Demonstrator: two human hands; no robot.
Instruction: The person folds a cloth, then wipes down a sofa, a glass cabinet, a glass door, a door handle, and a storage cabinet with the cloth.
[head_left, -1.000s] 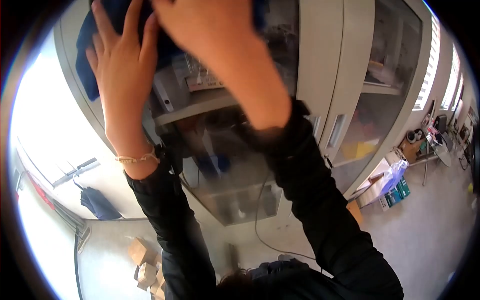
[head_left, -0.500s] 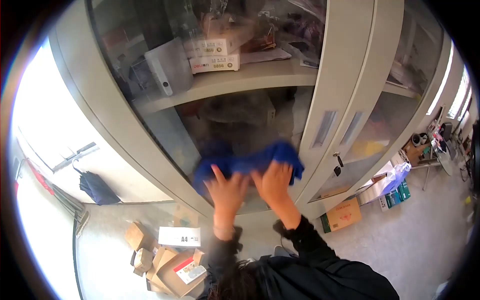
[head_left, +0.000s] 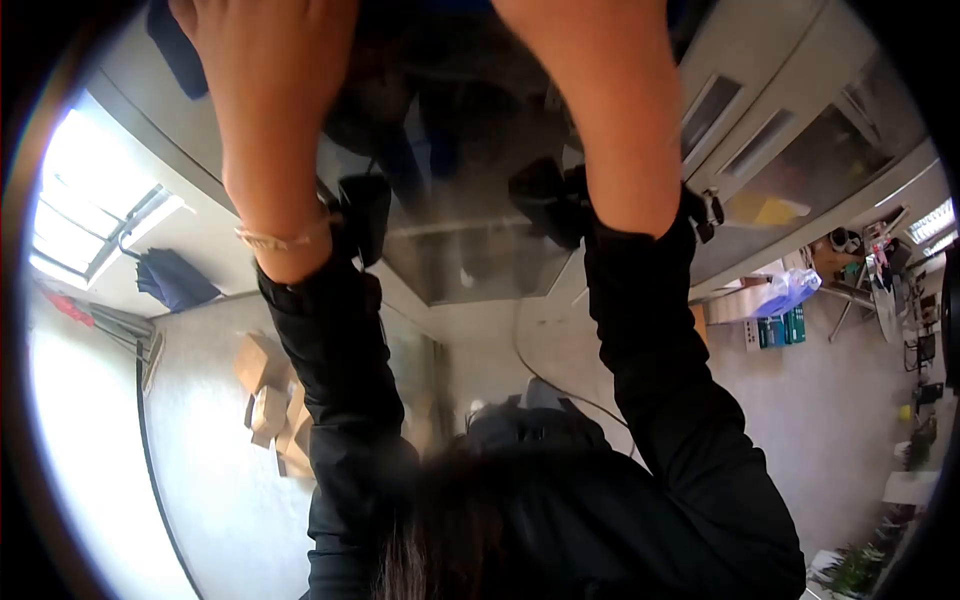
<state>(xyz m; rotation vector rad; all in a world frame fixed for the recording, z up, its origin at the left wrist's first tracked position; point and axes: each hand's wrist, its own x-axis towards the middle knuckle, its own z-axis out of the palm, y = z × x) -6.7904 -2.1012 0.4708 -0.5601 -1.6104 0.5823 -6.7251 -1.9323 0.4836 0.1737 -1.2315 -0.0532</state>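
My left hand point(head_left: 270, 70) is raised against the glass cabinet door point(head_left: 470, 265), its fingertips cut off by the top edge of the view. Dark blue cloth point(head_left: 178, 50) sticks out to the left of that hand. Only the base of my right hand point(head_left: 570, 30) shows at the top, with its fingers out of sight. A little more blue shows along the top edge close to it. Both arms reach up in black sleeves, and a black object sits at the inner side of each wrist. Dim reflections lie on the glass between my arms.
Recessed handles point(head_left: 712, 115) and a key lock point(head_left: 712, 208) are on the right side of the cabinet. Cardboard boxes point(head_left: 268, 400) lie on the floor at left, below a hanging umbrella point(head_left: 175, 278). A cable point(head_left: 530, 360) trails near my feet. Boxes and a purple bag point(head_left: 785, 290) stand at right.
Both hands have moved up the glass with the blue cloth, from the middle of the view to its top edge. The shelf with the boxes has left the view.
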